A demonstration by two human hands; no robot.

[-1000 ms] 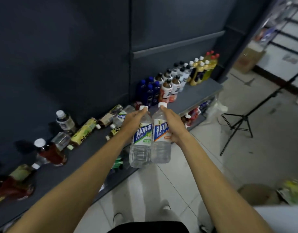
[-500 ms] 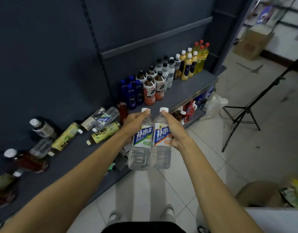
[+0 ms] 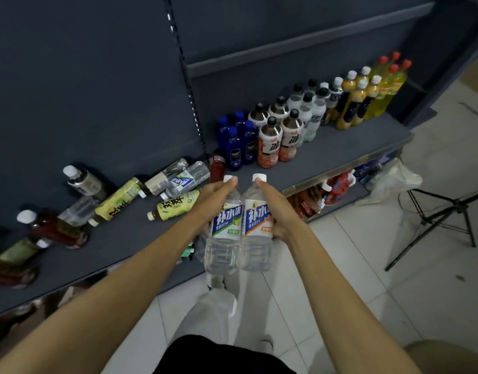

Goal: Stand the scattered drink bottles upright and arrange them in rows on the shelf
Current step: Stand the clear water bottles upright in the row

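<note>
Each hand grasps a clear water bottle, left hand (image 3: 214, 191) the green-labelled bottle (image 3: 223, 233), right hand (image 3: 273, 201) the orange-labelled bottle (image 3: 256, 230); set down carelessly, either could topple the upright blue bottles (image 3: 236, 147) on the shelf (image 3: 340, 149)

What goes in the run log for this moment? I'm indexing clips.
left hand: grips green-label bottle | right hand: grips orange-label bottle | both upright, touching, off shelf

2 clear water btls (image 3: 223, 228) held; 4 blue btls (image 3: 234, 149); 4 red-cap yellow btls (image 3: 389, 85); 2 green-label tea btls (image 3: 175, 205) lying.
</note>
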